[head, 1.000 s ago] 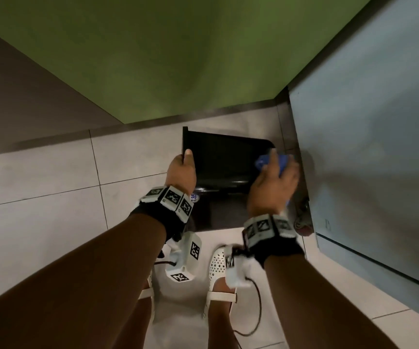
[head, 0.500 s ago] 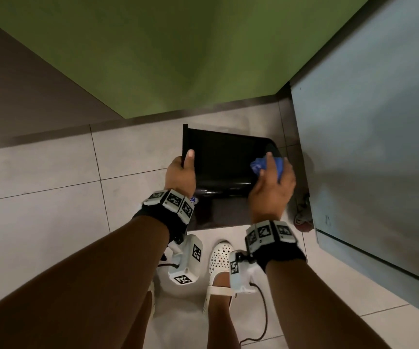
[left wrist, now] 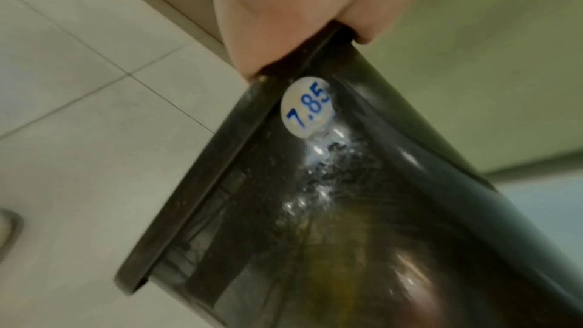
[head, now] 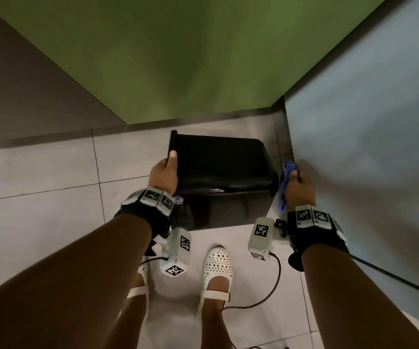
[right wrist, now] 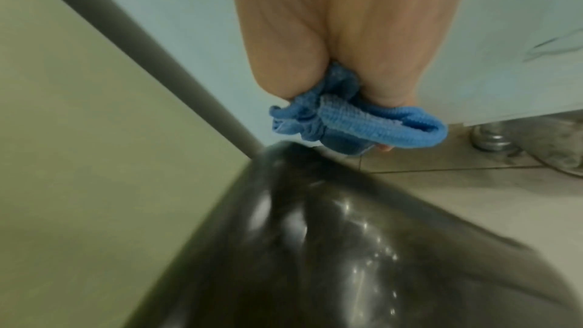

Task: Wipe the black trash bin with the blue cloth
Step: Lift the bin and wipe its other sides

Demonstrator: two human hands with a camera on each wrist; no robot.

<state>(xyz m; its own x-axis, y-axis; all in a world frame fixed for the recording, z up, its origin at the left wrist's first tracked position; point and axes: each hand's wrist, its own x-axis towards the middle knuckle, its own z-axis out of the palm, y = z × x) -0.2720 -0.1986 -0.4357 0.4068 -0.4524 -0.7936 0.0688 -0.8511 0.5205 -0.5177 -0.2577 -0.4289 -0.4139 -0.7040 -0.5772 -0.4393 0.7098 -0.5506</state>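
Blue cloth (head: 288, 172) left black trash bin's (head: 218, 172) top.

- One black trash bin (head: 218, 177).
- One blue cloth (right wrist: 356, 124), bunched.
- Two hands: left hand (head: 164, 175), right hand (head: 299, 190).
- One round price sticker (left wrist: 307, 109) on the bin.
- Two white shoes (head: 217, 268), one mostly hidden.
- Possibly one metal foot (right wrist: 492, 137), blurred.
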